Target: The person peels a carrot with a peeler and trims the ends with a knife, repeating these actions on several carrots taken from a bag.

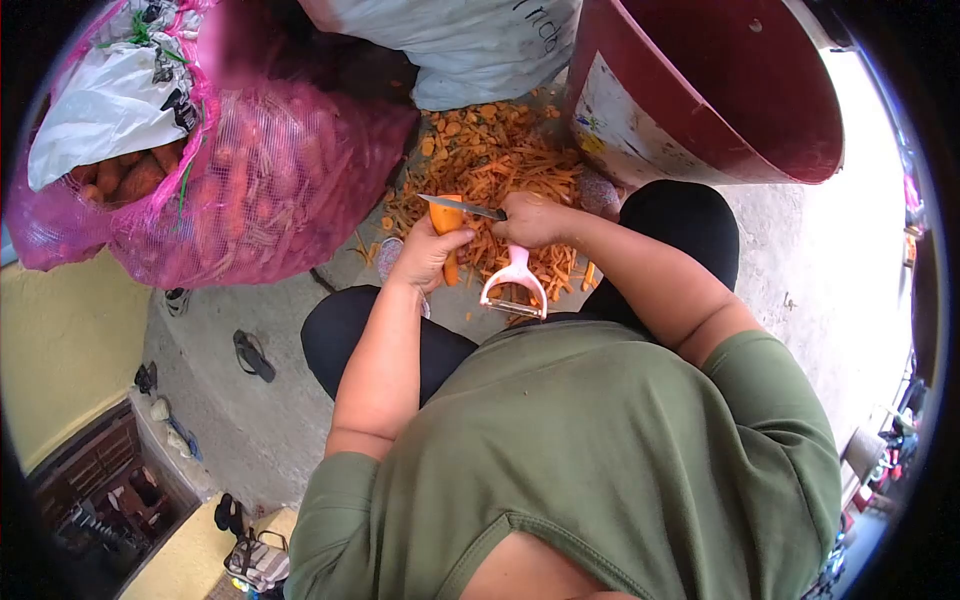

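Note:
My left hand (pixel 428 252) is closed around a peeled orange carrot (pixel 447 216), which stands up out of the fist with its lower tip showing below. In my right hand (pixel 533 219) are two tools: a knife (pixel 465 207), its blade lying across the carrot's upper end, and a pink Y-shaped peeler (pixel 516 285) hanging down toward my lap. How the fingers share the two handles is hidden. Below both hands a heap of carrot peelings and cut ends (pixel 500 150) spreads over the ground between my legs.
On the left bulges a pink mesh sack (pixel 270 190) of carrots. Behind the heap stands a white sack (pixel 490 50) with dark lettering. A large dark-red tub (pixel 680 90) is at the right, close to my knee. A black sandal (pixel 254 356) lies on the concrete floor (pixel 210 400).

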Demonstrator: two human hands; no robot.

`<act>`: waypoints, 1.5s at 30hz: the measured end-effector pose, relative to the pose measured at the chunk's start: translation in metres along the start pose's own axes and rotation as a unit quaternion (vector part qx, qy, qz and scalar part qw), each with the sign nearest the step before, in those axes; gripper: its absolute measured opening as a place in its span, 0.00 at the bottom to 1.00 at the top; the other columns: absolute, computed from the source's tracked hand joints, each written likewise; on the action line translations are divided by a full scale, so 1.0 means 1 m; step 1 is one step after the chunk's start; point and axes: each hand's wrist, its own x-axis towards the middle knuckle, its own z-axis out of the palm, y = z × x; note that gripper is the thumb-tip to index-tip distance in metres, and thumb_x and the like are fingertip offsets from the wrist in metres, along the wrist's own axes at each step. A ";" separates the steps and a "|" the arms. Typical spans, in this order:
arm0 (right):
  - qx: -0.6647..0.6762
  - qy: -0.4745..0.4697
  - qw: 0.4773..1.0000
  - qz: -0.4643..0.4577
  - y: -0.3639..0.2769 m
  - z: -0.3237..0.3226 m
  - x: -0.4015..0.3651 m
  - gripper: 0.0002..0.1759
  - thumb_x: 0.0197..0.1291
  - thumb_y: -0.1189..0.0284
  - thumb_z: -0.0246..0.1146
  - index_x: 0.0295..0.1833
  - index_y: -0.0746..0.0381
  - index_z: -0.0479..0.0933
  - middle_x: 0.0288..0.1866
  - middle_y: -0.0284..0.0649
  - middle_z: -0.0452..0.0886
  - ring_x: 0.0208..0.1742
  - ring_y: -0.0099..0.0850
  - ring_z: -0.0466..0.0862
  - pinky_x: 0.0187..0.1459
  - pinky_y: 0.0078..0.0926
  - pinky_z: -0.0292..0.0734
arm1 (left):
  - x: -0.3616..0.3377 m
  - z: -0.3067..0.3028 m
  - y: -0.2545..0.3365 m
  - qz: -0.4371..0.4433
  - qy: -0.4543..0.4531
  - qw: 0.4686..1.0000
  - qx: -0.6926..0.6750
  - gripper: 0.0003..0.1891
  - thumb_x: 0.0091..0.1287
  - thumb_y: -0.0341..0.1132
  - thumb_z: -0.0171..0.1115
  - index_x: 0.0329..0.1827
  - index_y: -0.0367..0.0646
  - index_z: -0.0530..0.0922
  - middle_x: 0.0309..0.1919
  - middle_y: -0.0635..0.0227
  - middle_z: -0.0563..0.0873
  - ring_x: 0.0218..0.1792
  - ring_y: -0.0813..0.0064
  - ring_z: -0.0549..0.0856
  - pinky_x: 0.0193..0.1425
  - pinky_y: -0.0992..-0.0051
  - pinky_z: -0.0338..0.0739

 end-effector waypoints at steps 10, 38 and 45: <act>0.068 0.045 0.978 0.192 0.044 0.009 0.021 0.19 0.46 0.60 0.53 0.27 0.68 0.75 0.23 0.53 0.76 0.26 0.44 0.77 0.31 0.38 0.71 | -0.003 0.003 0.005 -0.035 -0.045 0.998 0.018 0.08 0.51 0.25 0.58 0.33 0.40 0.69 0.20 0.71 0.72 0.18 0.81 0.71 0.19 0.80 0.66; -0.215 -0.043 0.965 0.141 0.050 0.017 0.025 0.15 0.38 0.66 0.61 0.33 0.60 0.79 0.32 0.43 0.79 0.36 0.39 0.78 0.36 0.34 0.72 | -0.012 0.054 0.073 0.010 -0.096 0.987 0.131 0.20 0.56 0.30 0.54 0.51 0.41 0.60 0.29 0.67 0.74 0.23 0.78 0.75 0.26 0.79 0.73; -0.215 -0.020 0.966 0.146 0.041 0.008 0.016 0.14 0.36 0.64 0.61 0.32 0.58 0.79 0.32 0.42 0.79 0.35 0.39 0.78 0.35 0.33 0.73 | -0.062 0.094 0.192 0.318 -0.179 0.909 0.200 0.19 0.59 0.31 0.52 0.53 0.37 0.64 0.43 0.60 0.76 0.46 0.74 0.74 0.49 0.76 0.69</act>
